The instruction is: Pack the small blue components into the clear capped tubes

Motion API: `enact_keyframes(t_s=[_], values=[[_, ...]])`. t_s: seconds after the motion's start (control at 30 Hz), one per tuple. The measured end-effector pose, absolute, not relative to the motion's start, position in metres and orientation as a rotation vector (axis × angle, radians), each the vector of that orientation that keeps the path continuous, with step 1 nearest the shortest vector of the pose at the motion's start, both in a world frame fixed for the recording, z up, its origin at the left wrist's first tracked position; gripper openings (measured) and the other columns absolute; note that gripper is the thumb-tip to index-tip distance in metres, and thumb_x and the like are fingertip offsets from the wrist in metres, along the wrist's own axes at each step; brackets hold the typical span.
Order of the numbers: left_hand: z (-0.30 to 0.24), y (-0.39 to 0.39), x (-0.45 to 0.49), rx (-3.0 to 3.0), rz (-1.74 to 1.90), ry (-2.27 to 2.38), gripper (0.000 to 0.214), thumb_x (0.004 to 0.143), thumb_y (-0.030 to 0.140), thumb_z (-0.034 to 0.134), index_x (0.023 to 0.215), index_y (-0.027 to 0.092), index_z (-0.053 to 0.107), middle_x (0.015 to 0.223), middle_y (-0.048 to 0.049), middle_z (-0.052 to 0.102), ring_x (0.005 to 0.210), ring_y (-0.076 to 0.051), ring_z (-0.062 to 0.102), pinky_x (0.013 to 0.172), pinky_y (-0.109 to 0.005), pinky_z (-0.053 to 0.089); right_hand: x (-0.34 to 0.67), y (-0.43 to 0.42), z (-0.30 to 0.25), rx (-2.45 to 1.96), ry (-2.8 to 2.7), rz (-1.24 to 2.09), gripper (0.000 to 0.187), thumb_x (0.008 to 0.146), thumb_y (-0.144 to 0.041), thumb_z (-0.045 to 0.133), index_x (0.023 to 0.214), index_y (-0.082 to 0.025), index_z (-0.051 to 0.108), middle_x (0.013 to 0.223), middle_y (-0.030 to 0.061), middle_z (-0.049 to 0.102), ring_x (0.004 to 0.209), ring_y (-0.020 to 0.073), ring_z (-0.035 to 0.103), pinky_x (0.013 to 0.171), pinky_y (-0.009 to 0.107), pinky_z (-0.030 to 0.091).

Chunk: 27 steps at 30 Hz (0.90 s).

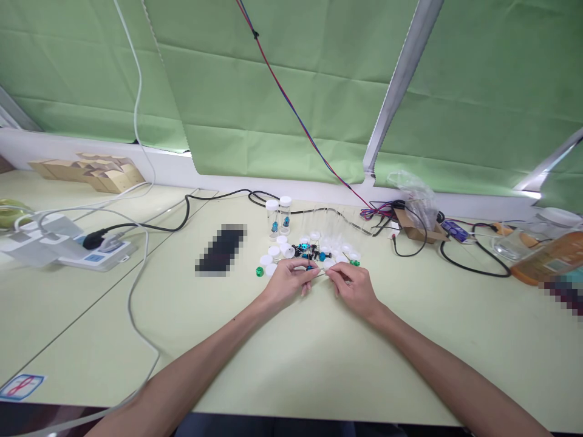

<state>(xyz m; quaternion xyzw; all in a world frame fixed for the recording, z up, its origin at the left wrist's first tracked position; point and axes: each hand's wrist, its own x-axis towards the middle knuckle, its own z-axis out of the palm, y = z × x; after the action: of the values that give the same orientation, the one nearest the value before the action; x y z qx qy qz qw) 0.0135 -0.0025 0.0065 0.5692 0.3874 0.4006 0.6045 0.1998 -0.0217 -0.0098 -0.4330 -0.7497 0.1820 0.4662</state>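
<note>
My left hand (289,280) is closed in a pinch on a small blue part (310,267) with a dark thin stem. Close beside it, my right hand (354,287) pinches the end of a thin light rod (321,273) that reaches toward the blue part; whether the two are joined is too small to tell. Just beyond the fingers lies a pile of blue and black small parts (314,250). White caps (274,250) surround the pile, with a green piece (259,271) to its left. Two capped clear vials (272,220) stand behind, each with a blue part inside.
Clear empty tubes (330,221) stand behind the pile. A blurred-out dark object (221,249) lies to the left. Farther left is a power strip (102,255) with cables. At right are a cardboard box (421,229), wires and an orange bottle (549,258).
</note>
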Motion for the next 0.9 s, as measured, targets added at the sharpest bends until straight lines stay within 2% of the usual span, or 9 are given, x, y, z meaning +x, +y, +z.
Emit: enact_keyframes(t_s=[0.5, 0.9], values=[[-0.005, 0.000, 0.013, 1.389, 0.969, 0.917, 0.027, 0.077, 0.042, 0.070, 0.082, 0.016, 0.066, 0.047, 0.0031, 0.051, 0.043, -0.010, 0.047, 0.043, -0.021, 0.034, 0.195, -0.023, -0.011, -1.107, -1.561, 0.952, 0.034, 0.089, -0.043, 0.058, 0.066, -0.018, 0.056, 0.054, -0.0033, 0.054, 0.035, 0.0084, 0.048, 0.036, 0.021, 0.036], [-0.005, -0.001, 0.013, 1.518, 1.009, 0.944, 0.027, 0.079, 0.043, 0.067, 0.083, 0.016, 0.067, 0.059, 0.0009, 0.055, 0.044, -0.010, 0.048, 0.043, -0.023, 0.035, 0.194, -0.021, -0.009, -1.071, -1.362, 1.318, 0.038, 0.084, -0.049, 0.062, 0.066, -0.016, 0.057, 0.049, -0.0044, 0.053, 0.029, 0.0068, 0.044, 0.027, 0.017, 0.027]])
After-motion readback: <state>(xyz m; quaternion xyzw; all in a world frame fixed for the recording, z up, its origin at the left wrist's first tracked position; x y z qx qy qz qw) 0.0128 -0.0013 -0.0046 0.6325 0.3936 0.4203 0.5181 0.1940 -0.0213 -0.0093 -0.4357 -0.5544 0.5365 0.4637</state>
